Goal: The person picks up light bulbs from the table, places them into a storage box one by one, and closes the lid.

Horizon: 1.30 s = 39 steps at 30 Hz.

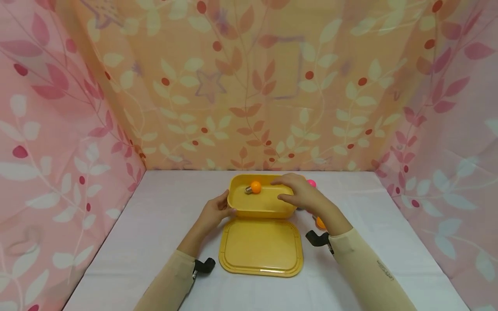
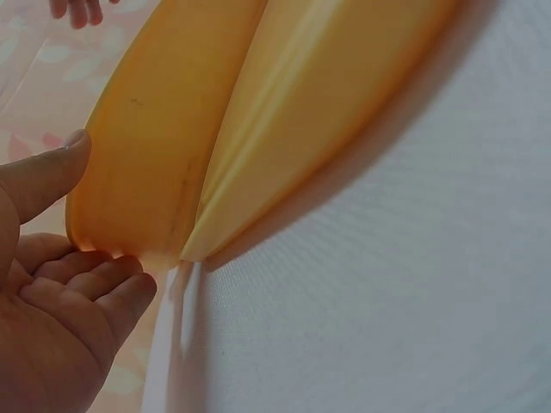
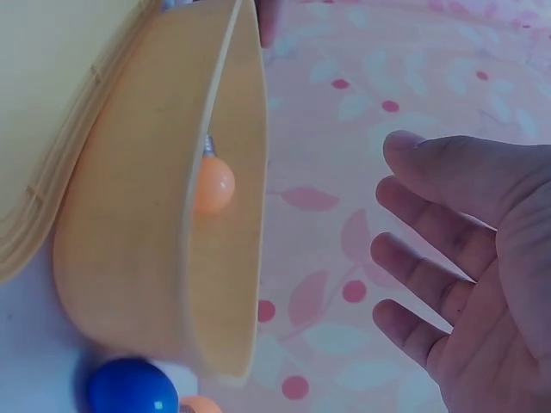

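Observation:
A yellow plastic box (image 1: 264, 214) stands without its cover, an orange light bulb (image 1: 255, 187) with a metal base lying inside. My left hand (image 1: 212, 214) is at the box's left front corner; in the left wrist view its thumb and relaxed fingers (image 2: 120, 288) rest against the corner. Over the box's right end hovers my right hand (image 1: 301, 192), fingers spread and nothing in them. The right wrist view shows that hand apart from the box wall, with the bulb (image 3: 215, 184) partly hidden behind the rim.
The matching yellow lid (image 1: 260, 248) lies flat in front of the box. Right of the box are a pink round bulb (image 1: 311, 183), another orange bulb (image 1: 320, 223) partly behind the right forearm, and a blue round bulb (image 3: 133, 391). Patterned cloth walls (image 1: 249, 108) surround the white table.

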Each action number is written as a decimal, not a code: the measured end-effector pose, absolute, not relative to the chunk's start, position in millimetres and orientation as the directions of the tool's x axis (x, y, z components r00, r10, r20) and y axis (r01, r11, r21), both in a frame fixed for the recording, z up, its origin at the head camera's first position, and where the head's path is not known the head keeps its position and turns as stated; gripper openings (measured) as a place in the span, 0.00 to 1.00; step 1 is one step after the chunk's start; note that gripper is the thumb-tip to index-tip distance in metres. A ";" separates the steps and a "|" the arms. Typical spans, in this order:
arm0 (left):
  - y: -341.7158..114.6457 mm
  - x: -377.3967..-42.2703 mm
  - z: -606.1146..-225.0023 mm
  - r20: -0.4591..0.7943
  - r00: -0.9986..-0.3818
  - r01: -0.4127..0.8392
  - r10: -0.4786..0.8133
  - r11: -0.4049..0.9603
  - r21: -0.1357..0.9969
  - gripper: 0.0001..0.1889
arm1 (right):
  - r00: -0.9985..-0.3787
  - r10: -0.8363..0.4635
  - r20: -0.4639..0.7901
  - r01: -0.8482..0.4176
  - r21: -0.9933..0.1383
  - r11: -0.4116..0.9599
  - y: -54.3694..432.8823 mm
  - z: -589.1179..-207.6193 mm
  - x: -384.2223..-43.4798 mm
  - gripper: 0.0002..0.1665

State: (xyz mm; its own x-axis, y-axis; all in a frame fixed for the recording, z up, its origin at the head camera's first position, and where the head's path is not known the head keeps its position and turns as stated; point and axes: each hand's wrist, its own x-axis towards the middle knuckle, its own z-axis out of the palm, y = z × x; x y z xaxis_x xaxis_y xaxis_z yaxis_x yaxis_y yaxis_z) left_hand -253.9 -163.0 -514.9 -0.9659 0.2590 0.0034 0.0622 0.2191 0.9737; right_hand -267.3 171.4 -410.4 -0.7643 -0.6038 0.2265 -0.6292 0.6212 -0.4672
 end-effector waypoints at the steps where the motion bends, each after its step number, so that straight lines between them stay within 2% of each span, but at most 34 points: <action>1: -163.1 -253.6 -514.3 0.002 -0.966 0.061 0.259 0.219 0.974 0.44 | -0.773 -0.593 0.228 -0.619 -0.480 0.622 174.5 -409.4 -264.6 0.27; 10: -163.7 -255.7 -515.3 -0.003 -0.966 0.057 0.259 0.223 0.973 0.45 | -0.745 -0.585 0.321 -0.664 -0.439 0.605 200.2 -409.6 -245.6 0.27; 19: -165.1 -254.6 -513.2 0.004 -0.968 0.062 0.251 0.224 0.973 0.45 | -0.826 -0.493 0.273 -0.559 -0.509 0.654 219.9 -417.9 -222.7 0.31; 26: -163.6 -253.0 -514.2 0.004 -0.968 0.063 0.253 0.226 0.972 0.44 | -0.824 -0.457 0.335 -0.567 -0.483 0.667 245.3 -433.1 -210.9 0.28; 32: -163.1 -253.0 -513.5 0.004 -0.968 0.061 0.250 0.220 0.974 0.44 | -0.869 -0.363 0.337 -0.492 -0.497 0.715 264.0 -451.8 -201.6 0.26; 39: -163.8 -253.5 -514.3 -0.009 -0.968 0.050 0.250 0.232 0.971 0.45 | -0.852 -0.289 0.435 -0.493 -0.484 0.723 279.9 -475.3 -193.3 0.26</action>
